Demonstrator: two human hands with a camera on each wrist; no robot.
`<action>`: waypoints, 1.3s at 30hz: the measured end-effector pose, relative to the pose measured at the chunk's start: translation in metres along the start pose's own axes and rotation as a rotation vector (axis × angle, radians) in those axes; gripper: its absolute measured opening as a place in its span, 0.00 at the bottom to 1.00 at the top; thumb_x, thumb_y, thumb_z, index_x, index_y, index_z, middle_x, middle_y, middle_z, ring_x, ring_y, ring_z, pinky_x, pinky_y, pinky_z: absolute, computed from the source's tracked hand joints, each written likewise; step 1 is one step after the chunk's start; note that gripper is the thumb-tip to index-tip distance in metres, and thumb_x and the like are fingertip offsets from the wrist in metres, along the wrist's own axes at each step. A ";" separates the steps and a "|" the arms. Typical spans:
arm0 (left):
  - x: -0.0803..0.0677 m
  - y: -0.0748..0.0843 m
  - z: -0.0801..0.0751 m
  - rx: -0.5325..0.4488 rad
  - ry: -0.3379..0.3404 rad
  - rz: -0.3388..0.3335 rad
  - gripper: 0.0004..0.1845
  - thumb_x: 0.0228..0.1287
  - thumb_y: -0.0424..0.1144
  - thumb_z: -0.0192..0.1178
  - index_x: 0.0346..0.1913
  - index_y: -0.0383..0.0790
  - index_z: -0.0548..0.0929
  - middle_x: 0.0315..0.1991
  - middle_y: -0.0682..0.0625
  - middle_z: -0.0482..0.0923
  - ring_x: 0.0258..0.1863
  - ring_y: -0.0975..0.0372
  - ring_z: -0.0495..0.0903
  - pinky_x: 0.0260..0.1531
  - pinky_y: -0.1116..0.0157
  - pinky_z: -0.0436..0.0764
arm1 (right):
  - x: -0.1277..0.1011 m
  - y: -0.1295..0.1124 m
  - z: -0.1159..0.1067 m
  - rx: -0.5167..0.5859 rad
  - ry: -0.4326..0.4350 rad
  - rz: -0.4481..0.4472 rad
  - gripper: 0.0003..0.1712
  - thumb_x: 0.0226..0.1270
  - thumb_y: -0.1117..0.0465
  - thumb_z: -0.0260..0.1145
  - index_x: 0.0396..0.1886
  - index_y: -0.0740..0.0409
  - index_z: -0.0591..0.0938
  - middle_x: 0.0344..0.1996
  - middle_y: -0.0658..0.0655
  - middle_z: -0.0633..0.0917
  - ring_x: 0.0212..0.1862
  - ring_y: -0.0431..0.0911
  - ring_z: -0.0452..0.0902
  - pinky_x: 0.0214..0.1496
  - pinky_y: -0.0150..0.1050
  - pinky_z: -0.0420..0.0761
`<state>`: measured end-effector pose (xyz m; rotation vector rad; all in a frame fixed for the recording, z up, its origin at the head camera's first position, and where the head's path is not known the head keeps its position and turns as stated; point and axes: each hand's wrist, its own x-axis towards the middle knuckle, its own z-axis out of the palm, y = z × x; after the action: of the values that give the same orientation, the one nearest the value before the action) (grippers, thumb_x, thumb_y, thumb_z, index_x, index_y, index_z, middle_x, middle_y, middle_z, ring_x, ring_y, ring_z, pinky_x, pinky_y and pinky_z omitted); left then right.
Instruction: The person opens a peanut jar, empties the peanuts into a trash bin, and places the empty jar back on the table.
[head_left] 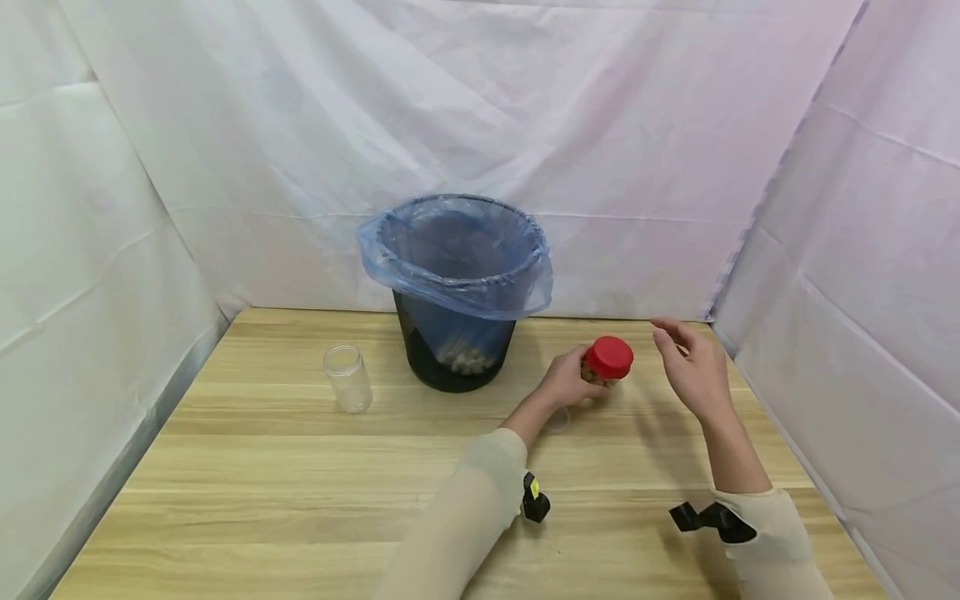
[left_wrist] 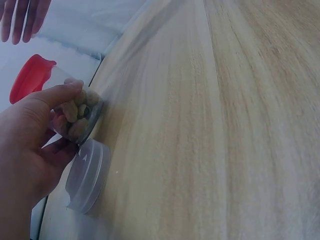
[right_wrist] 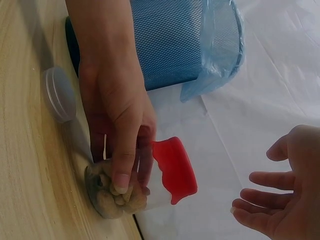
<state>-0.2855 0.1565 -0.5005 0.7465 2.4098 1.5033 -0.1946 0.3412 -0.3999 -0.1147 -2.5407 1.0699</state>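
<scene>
The left hand (head_left: 567,379) grips a red-lidded jar (head_left: 606,363) of pale lumps standing on the wooden table (head_left: 300,483). The right hand (head_left: 693,367) hovers beside it, fingers relaxed. A clear lid (right_wrist: 59,94) lies nearby, before a blue-lined bin (head_left: 457,287).

Staged recording booth, not a lived-in room: white cloth sheets (head_left: 600,125) hung on 3 sides around a bare wood-grain table (head_left: 300,500). Only props: a lined bin (head_left: 457,292) and an empty glass jar (head_left: 348,379).
</scene>
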 end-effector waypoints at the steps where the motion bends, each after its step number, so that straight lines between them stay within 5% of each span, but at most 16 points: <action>1: 0.000 0.000 -0.001 0.003 0.000 0.001 0.36 0.58 0.38 0.83 0.69 0.44 0.80 0.58 0.51 0.87 0.51 0.65 0.82 0.56 0.71 0.80 | 0.000 0.000 0.000 0.001 0.001 0.002 0.28 0.87 0.45 0.55 0.70 0.57 0.83 0.67 0.64 0.85 0.68 0.57 0.80 0.71 0.61 0.79; 9: 0.000 -0.002 -0.011 0.002 0.012 0.006 0.32 0.58 0.39 0.83 0.64 0.43 0.82 0.52 0.50 0.87 0.46 0.65 0.80 0.48 0.71 0.79 | 0.002 0.000 -0.001 -0.003 -0.005 0.004 0.28 0.88 0.45 0.55 0.71 0.57 0.82 0.68 0.63 0.85 0.69 0.57 0.80 0.70 0.55 0.81; 14: -0.005 0.002 -0.022 0.014 -0.004 0.025 0.31 0.59 0.39 0.82 0.65 0.44 0.82 0.56 0.50 0.87 0.52 0.62 0.83 0.52 0.70 0.81 | 0.001 -0.001 -0.001 -0.006 0.003 0.006 0.27 0.87 0.45 0.56 0.71 0.57 0.83 0.67 0.62 0.85 0.69 0.56 0.80 0.70 0.53 0.81; 25: -0.038 0.023 -0.046 0.031 -0.033 0.135 0.34 0.58 0.42 0.83 0.67 0.45 0.83 0.58 0.51 0.88 0.54 0.62 0.86 0.53 0.70 0.82 | -0.001 -0.001 -0.001 -0.009 0.007 -0.020 0.27 0.87 0.46 0.55 0.70 0.58 0.84 0.67 0.64 0.84 0.69 0.59 0.80 0.69 0.60 0.81; 31: -0.061 0.034 -0.063 0.117 -0.039 0.247 0.35 0.59 0.43 0.82 0.69 0.44 0.81 0.60 0.51 0.88 0.56 0.62 0.87 0.55 0.72 0.83 | -0.001 -0.002 -0.002 -0.018 0.003 -0.032 0.26 0.87 0.47 0.56 0.69 0.57 0.84 0.67 0.62 0.85 0.68 0.58 0.81 0.67 0.46 0.83; 39: -0.096 0.046 -0.087 0.116 -0.011 0.274 0.34 0.56 0.44 0.84 0.65 0.42 0.84 0.58 0.51 0.89 0.55 0.61 0.87 0.55 0.71 0.85 | 0.000 0.000 -0.003 0.004 -0.003 -0.040 0.27 0.87 0.45 0.55 0.69 0.58 0.84 0.66 0.63 0.85 0.69 0.59 0.81 0.56 0.20 0.73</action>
<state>-0.2263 0.0548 -0.4288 1.1476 2.4838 1.4540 -0.1932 0.3431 -0.3985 -0.0609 -2.5321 1.0611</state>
